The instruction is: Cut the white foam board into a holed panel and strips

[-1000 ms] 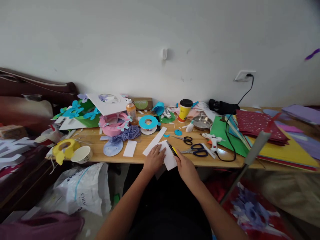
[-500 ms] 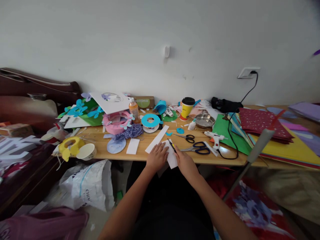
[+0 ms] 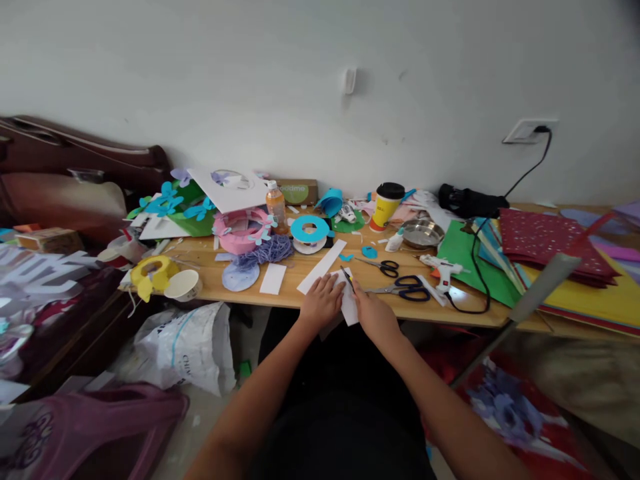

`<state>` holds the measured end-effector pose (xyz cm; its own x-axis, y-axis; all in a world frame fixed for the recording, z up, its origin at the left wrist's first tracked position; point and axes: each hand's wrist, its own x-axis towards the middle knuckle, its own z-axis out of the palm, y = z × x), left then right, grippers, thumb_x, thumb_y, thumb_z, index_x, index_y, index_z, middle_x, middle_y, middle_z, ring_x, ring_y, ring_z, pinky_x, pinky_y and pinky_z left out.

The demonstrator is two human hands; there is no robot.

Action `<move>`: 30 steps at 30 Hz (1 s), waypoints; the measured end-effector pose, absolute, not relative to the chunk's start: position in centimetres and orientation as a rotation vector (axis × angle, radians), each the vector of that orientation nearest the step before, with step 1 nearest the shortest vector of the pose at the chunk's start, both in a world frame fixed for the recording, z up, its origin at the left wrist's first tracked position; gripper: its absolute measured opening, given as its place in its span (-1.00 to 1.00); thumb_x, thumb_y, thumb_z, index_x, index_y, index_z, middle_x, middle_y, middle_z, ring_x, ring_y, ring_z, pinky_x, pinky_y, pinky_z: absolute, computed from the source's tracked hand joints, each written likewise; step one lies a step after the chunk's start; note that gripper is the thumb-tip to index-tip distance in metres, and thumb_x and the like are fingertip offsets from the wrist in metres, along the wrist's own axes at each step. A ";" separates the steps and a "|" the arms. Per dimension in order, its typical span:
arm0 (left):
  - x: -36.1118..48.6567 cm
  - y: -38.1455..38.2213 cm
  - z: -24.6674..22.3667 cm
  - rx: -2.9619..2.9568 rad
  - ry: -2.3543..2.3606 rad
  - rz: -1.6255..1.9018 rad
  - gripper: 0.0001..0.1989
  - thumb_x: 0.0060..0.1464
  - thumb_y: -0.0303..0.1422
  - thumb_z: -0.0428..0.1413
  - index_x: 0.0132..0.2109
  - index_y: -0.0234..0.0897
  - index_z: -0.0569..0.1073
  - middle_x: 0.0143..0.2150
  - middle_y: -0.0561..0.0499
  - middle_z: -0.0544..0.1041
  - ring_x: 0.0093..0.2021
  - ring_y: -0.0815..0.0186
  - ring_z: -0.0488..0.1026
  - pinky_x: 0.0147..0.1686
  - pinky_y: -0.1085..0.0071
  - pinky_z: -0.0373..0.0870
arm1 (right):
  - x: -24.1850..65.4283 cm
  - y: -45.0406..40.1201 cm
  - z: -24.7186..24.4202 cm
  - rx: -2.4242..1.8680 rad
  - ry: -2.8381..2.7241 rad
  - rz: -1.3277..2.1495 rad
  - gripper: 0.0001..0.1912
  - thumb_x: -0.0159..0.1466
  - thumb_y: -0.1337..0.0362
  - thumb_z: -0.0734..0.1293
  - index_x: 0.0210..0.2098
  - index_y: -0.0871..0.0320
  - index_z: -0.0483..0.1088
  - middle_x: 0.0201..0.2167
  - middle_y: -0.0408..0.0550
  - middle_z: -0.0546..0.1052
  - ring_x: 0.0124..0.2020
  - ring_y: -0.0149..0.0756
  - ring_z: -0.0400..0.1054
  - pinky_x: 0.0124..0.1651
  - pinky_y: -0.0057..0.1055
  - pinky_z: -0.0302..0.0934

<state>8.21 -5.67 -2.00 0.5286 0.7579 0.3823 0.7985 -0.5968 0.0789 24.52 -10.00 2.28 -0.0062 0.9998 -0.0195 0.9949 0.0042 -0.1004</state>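
Note:
My left hand lies with its fingers stretched flat on a white strip at the table's front edge, whose lower end sticks out past that edge. In my right hand is a yellow-and-black craft knife, its tip pointing forward onto the strip close to my left fingertips. A longer white strip lies just ahead of my left hand. To the right of the knife rest large scissors with dark handles and smaller scissors.
A white glue gun trails a black cord to the wall socket. Farther back stand a yellow cup, a metal bowl and a drink bottle. Left are a pink paper ring and a paper bowl.
The camera has turned slightly, so everything sits a bit differently in view. Both hands keep nearly the same pose, with the knife still on the white strip.

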 end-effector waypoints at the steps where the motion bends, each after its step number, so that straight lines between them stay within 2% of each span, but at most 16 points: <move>1: 8.3 -5.7 -2.0 -2.655 -1.361 -0.575 -0.58 0.38 -0.27 -0.14 0.26 -0.20 0.38 0.36 -0.09 0.32 0.37 0.13 0.21 0.33 0.13 0.13 | 24.6 -10.0 2.5 -2.170 -2.203 0.119 -0.49 0.50 0.20 0.02 0.40 0.09 0.09 -0.16 0.15 0.58 -0.24 -0.12 0.53 -0.24 -0.34 0.30; 7: 8.7 -5.4 -2.1 -2.660 -1.415 -0.539 -0.57 0.34 -0.29 -0.10 0.26 -0.20 0.38 0.36 -0.11 0.31 0.37 0.08 0.19 0.35 0.08 0.07 | 25.2 -11.0 3.1 -2.158 -2.272 0.146 -0.49 0.51 0.21 0.01 0.40 0.12 0.07 -0.15 0.16 0.57 -0.19 -0.12 0.53 -0.17 -0.31 0.32; 14: 8.9 -5.4 -2.1 -2.656 -1.411 -0.529 -0.56 0.32 -0.31 -0.09 0.27 -0.22 0.37 0.37 -0.13 0.30 0.36 0.08 0.20 0.36 0.07 0.03 | 24.6 -13.2 2.8 -2.213 -2.264 0.087 -0.48 0.50 0.23 -0.01 0.41 0.13 0.05 -0.19 0.15 0.55 -0.29 -0.11 0.53 -0.32 -0.34 0.34; 20: 8.9 -5.4 -2.0 -2.657 -1.414 -0.540 -0.56 0.31 -0.32 -0.07 0.26 -0.23 0.38 0.36 -0.14 0.31 0.36 0.08 0.20 0.36 0.07 0.04 | 24.9 -15.3 2.5 -2.240 -2.291 0.098 -0.46 0.48 0.33 0.00 0.43 0.14 -0.01 -0.16 0.18 0.54 -0.35 -0.16 0.54 -0.37 -0.39 0.32; 30: 8.9 -5.4 -1.9 -2.655 -1.419 -0.541 -0.56 0.30 -0.32 -0.07 0.25 -0.25 0.39 0.35 -0.14 0.33 0.36 0.07 0.20 0.35 0.09 0.06 | 25.2 -19.5 2.5 -2.280 -2.284 0.076 -0.46 0.50 0.24 0.02 0.44 0.12 -0.04 -0.25 0.09 0.52 -0.42 -0.20 0.51 -0.51 -0.43 0.23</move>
